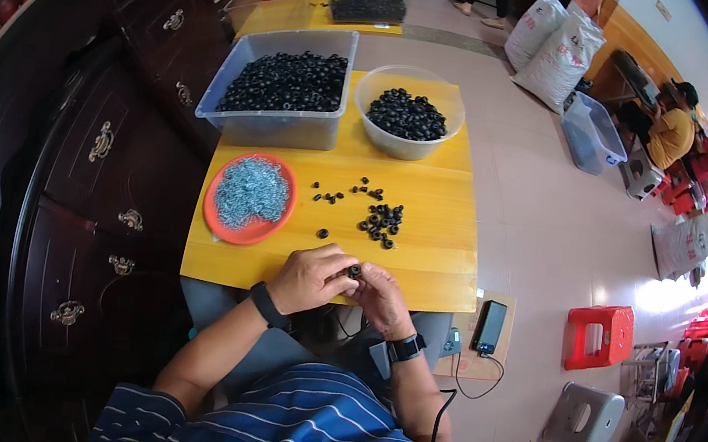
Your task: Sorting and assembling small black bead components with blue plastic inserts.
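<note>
At the near edge of the yellow table [424,230], my left hand [309,277] and my right hand [382,298] meet, fingertips closed around a small black ring-shaped part [354,271]. Whether anything else is between the fingers cannot be made out. Just beyond my hands lies a loose cluster of small black parts [382,221], with a few more [328,197] scattered to its left. One single black part [322,233] sits close to my left hand. Left of these, an orange-red plate [286,218] carries a heap of small silvery-blue metal pieces [253,193].
At the table's far side stand a clear rectangular bin [281,131] and a round bowl [407,146], both filled with black parts. Dark wooden cabinets [76,178] line the left. On the right are a red stool [598,338], a grey stool [586,417], white sacks [560,56] and seated people [674,132].
</note>
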Demonstrator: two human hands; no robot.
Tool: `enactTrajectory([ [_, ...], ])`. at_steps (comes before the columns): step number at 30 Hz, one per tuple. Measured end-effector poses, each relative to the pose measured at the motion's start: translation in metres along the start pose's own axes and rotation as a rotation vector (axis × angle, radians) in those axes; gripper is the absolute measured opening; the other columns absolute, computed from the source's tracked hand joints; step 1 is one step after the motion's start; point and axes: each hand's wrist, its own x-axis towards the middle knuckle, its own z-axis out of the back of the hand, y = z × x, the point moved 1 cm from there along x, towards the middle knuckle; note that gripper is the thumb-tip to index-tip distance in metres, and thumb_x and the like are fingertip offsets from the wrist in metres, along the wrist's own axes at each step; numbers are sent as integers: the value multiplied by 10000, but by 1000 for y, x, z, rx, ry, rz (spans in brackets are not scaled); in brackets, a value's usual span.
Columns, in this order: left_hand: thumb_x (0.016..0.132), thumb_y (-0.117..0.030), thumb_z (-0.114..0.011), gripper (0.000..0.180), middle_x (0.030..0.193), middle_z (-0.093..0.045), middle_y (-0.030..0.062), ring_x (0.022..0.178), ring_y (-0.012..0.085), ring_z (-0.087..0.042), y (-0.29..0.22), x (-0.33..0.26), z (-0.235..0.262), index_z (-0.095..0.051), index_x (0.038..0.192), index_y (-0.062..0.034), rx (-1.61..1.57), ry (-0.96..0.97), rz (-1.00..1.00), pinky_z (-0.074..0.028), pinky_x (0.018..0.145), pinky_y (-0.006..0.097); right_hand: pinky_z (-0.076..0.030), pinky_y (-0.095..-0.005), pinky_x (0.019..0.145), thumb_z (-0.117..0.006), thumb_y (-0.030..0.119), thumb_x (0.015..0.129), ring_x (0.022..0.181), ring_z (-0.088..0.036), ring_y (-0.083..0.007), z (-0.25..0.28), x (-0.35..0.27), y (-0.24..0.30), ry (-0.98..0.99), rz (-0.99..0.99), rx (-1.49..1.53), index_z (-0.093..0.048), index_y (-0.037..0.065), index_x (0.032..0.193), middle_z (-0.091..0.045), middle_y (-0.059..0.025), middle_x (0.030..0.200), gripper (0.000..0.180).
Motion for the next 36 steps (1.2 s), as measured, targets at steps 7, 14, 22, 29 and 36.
enactTrajectory([
  [7, 781, -83, -755, 268, 837, -635, 118, 714, 254, -651, 5, -3, -5, -659, 1017, 1, -28, -41, 4, -522, 632, 334, -483, -273, 741, -588, 240, 985, 760, -577, -104, 1, 2, -2, 18, 5, -34, -670, 45, 1007, -644, -17, 845, 213],
  [14, 782, -61, -750, 254, 837, -647, 118, 728, 253, -663, 5, -3, -7, -666, 1012, 6, -62, -55, 1, -532, 642, 320, -474, -257, 709, -612, 222, 970, 743, -572, -100, 0, 0, -2, -22, 21, -38, -685, 39, 958, -646, -14, 835, 198],
  [22, 780, -30, -750, 242, 819, -648, 104, 705, 219, -654, 8, -4, -5, -677, 1009, 0, -100, -31, 29, -520, 621, 306, -480, -222, 694, -624, 248, 968, 728, -577, -72, 0, -1, -6, -38, 50, -114, -699, 29, 1005, -681, -19, 881, 234],
  [29, 783, -46, -757, 205, 792, -653, 104, 702, 228, -657, 7, -2, -4, -690, 972, -7, -52, -44, 15, -517, 614, 316, -502, -218, 721, -622, 222, 970, 759, -604, -74, 0, -1, -3, -31, 40, -143, -695, 12, 1038, -695, -27, 912, 233],
  [36, 779, -43, -762, 216, 792, -645, 93, 688, 220, -654, 8, -8, -6, -691, 980, -11, -98, -57, 50, -518, 610, 306, -503, -235, 754, -603, 224, 981, 788, -607, -86, -2, -3, -6, -25, 36, -129, -690, 17, 1035, -690, -31, 922, 231],
])
